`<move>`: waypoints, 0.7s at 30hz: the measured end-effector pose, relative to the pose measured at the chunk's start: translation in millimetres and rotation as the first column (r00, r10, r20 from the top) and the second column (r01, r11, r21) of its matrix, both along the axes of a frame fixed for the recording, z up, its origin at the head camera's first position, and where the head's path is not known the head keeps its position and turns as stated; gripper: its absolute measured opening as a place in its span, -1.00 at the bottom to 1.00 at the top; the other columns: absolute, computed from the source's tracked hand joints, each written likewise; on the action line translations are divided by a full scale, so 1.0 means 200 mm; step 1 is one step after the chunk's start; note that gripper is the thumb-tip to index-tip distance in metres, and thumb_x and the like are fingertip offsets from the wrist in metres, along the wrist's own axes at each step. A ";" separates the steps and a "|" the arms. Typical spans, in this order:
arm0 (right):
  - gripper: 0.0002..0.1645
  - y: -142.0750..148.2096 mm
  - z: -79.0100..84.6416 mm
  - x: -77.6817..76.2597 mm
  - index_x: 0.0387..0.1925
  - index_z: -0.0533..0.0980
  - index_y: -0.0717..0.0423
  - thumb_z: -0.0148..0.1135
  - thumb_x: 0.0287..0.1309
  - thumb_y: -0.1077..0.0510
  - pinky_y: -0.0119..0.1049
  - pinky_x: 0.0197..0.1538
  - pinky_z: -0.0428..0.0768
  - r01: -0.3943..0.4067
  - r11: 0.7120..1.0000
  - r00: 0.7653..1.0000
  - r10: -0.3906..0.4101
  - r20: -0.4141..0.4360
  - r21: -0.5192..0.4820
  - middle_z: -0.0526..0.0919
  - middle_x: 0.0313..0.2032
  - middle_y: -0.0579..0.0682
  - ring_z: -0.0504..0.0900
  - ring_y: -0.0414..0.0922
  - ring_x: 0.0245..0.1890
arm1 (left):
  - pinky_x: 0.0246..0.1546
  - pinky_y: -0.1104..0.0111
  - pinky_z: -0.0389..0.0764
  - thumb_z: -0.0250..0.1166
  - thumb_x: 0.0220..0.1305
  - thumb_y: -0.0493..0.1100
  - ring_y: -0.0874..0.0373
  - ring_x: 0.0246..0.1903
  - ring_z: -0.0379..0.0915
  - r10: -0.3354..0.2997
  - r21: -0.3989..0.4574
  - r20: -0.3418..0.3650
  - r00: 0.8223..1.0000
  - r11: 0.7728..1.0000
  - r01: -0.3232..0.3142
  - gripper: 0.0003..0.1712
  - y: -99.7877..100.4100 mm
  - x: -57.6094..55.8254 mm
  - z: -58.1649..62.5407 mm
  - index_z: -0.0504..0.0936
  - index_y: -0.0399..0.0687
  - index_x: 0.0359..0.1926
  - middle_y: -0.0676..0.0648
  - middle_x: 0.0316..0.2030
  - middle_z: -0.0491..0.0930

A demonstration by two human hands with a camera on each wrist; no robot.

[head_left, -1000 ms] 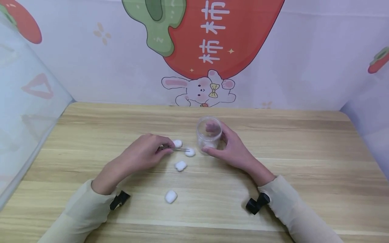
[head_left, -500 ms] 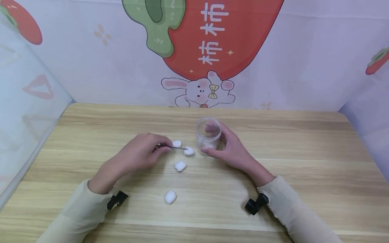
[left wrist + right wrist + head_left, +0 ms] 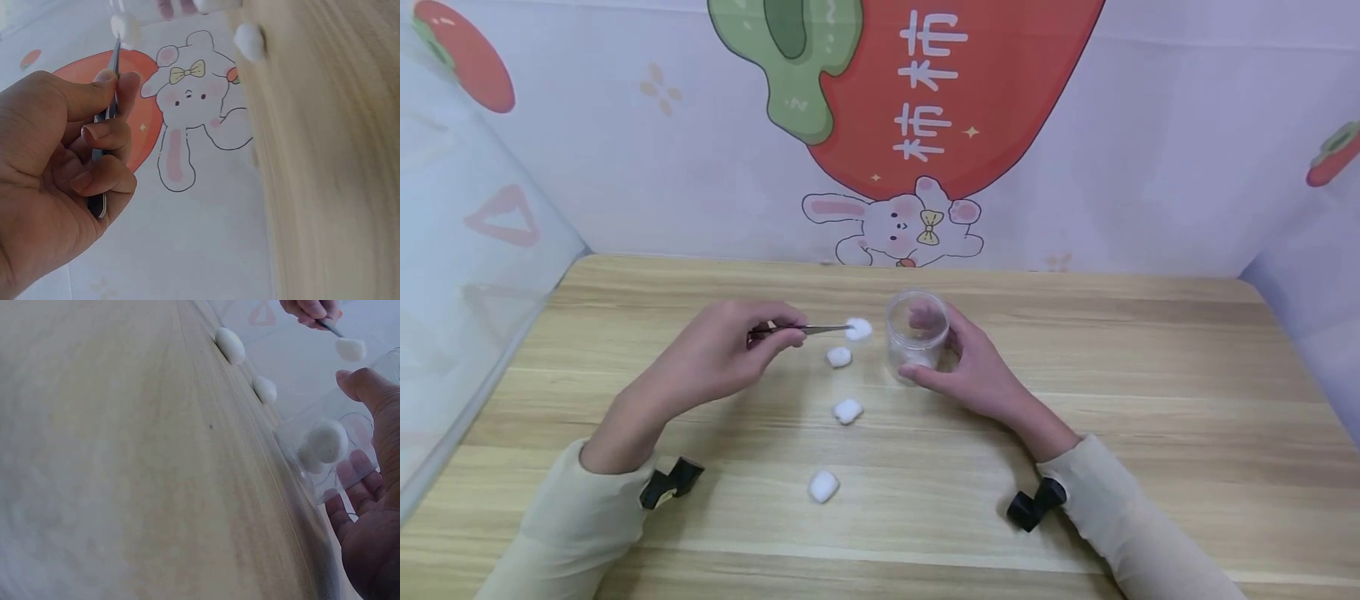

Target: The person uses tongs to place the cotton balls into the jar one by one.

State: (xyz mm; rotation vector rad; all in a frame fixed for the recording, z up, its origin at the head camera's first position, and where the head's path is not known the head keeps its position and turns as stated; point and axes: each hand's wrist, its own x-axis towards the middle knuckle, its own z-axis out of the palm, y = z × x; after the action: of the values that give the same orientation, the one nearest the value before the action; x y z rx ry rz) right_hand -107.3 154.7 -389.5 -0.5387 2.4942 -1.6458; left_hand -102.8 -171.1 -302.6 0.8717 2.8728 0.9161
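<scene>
My left hand (image 3: 718,350) pinches a pair of metal tweezers (image 3: 823,329) between thumb and fingers. At the tweezers' tips a white cotton ball (image 3: 859,330) hangs above the table, just left of the jar; the left wrist view shows the same cotton ball (image 3: 127,30) past my fingertips. With thumb and fingers around it, my right hand (image 3: 973,367) holds a clear plastic jar (image 3: 898,346) upright and uncapped. Inside the jar, the right wrist view shows white cotton (image 3: 326,441) near the bottom. My right fingers show partly through its wall.
Three more cotton balls lie on the wooden table (image 3: 1112,358): one close to the jar (image 3: 839,357), another nearer me (image 3: 847,411), the last closest to my body (image 3: 823,486). A printed cloth (image 3: 1150,150) hangs behind the table.
My left hand has lifted a cotton ball off the table with the tweezers, moving up and away from me. The right hand and jar have stayed in place.
</scene>
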 end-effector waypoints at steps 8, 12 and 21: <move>-0.01 0.00 0.01 0.00 0.50 0.34 -0.08 0.64 0.10 0.08 0.07 0.56 0.39 0.001 1.000 1.000 -0.001 -0.003 0.005 0.59 0.32 -0.01 0.52 -0.05 0.41 | -0.59 0.44 0.31 0.41 0.43 -0.24 0.25 -0.59 0.26 0.037 0.116 -0.021 0.999 0.993 -0.035 -0.89 0.05 -0.01 0.06 0.81 0.05 -0.12 0.09 -0.46 0.62; -0.01 0.00 0.01 0.00 0.51 0.34 -0.08 0.64 0.11 0.08 0.06 0.56 0.39 -0.001 1.000 1.000 0.001 0.002 0.007 0.59 0.33 -0.01 0.52 -0.05 0.41 | -0.58 0.44 0.31 0.41 0.43 -0.24 0.24 -0.59 0.27 0.051 0.129 -0.028 0.998 0.991 -0.047 -0.89 0.08 0.00 0.07 0.81 0.01 -0.10 0.07 -0.44 0.64; -0.07 0.00 0.01 0.00 0.47 0.37 -0.10 0.62 0.12 0.07 0.06 0.55 0.39 -0.001 1.000 1.000 0.001 0.012 0.006 0.60 0.32 -0.03 0.53 -0.08 0.40 | -0.57 0.43 0.29 0.43 0.41 -0.24 0.22 -0.60 0.26 0.037 0.137 -0.071 0.997 0.990 -0.027 -0.87 0.16 0.00 0.10 0.81 0.01 -0.08 0.07 -0.48 0.57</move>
State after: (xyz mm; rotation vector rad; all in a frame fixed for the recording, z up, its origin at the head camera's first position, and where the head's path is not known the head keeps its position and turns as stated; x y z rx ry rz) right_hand -108.1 155.1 -388.2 -0.5275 2.4886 -1.6362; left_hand -102.8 -139.6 -283.5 0.8889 2.9234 1.1174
